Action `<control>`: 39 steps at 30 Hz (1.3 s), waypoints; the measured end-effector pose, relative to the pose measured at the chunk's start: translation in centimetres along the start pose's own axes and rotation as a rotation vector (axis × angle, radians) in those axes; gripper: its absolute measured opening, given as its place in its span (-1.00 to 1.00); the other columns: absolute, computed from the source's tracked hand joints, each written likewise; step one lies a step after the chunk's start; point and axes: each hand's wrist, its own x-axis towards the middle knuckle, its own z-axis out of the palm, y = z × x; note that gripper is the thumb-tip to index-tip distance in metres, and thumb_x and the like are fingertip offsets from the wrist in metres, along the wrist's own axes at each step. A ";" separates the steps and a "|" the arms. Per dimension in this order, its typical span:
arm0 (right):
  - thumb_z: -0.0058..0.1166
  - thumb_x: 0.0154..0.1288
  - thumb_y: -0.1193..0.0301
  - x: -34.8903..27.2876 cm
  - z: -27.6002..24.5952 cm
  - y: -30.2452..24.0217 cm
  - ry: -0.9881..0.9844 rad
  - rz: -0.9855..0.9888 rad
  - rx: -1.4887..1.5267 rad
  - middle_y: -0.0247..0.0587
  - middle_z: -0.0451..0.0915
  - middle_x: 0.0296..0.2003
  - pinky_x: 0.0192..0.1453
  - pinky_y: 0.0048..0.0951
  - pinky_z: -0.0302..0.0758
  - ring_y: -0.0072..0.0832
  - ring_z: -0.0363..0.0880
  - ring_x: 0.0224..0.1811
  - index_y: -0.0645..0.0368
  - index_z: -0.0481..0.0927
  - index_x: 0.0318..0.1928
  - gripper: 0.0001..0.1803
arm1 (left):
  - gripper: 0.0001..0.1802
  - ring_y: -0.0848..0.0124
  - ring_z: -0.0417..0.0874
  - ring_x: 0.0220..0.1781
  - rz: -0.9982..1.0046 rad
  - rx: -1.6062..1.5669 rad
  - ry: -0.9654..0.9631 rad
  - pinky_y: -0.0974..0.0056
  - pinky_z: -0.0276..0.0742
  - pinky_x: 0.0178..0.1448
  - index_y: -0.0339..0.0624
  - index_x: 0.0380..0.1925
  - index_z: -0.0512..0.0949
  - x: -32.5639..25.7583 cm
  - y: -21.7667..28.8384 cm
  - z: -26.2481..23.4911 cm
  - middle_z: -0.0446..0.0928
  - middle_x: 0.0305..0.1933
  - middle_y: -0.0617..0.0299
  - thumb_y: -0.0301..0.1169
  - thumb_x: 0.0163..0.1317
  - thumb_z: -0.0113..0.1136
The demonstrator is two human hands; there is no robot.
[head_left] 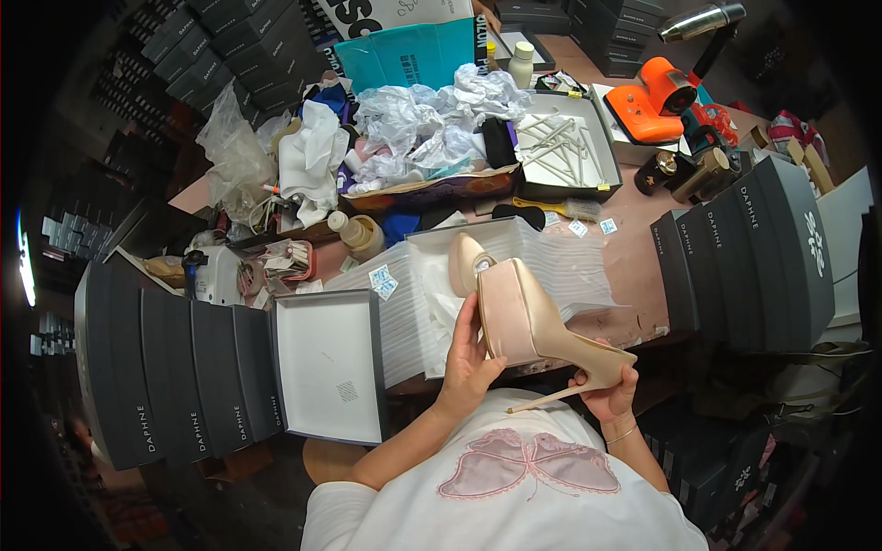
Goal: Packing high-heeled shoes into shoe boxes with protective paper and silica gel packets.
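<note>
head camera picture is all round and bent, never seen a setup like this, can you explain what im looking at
There's no robot here, just a person's two bare hands. The single view comes from a wide fisheye camera worn on their head, looking down, so straight edges bend toward the rim.

The left hand supports the front of a beige high-heeled shoe; the right hand holds it near the heel. A second beige shoe lies beyond it on the pink table's packing material. Farther back are crumpled wrapping and an orange device. Dark boxes flank both sides.
</note>
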 end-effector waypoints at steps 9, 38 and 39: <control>0.24 0.03 0.09 -0.2 1.0 0.4 -0.020 0.015 -0.097 0.03 0.52 0.02 -0.02 0.00 0.60 -0.18 0.62 -0.24 0.09 0.34 0.24 -0.24 | -0.28 0.38 0.39 0.17 -0.172 -0.005 0.113 0.26 0.28 0.32 -0.22 0.31 0.16 3.4 3.3 -1.4 0.36 0.15 0.09 -0.45 0.15 0.21; 0.24 0.02 0.12 -1.1 0.3 0.8 -0.023 0.046 -0.109 0.02 0.53 -0.03 0.03 0.00 0.57 -0.18 0.60 -0.24 0.07 0.32 0.27 -0.22 | -0.36 0.43 0.41 0.13 -0.245 -0.083 0.176 0.29 0.36 0.26 -0.13 0.15 0.19 1.8 2.8 -0.6 0.36 0.08 0.19 -0.56 0.05 0.21; 0.24 0.01 0.12 -1.1 0.3 0.8 -0.023 0.047 -0.096 0.02 0.53 -0.03 0.03 0.00 0.57 -0.19 0.60 -0.24 0.07 0.32 0.27 -0.22 | -0.34 0.42 0.41 0.14 -0.219 -0.085 0.136 0.28 0.35 0.27 -0.14 0.18 0.18 1.8 2.7 -0.8 0.36 0.08 0.19 -0.56 0.06 0.21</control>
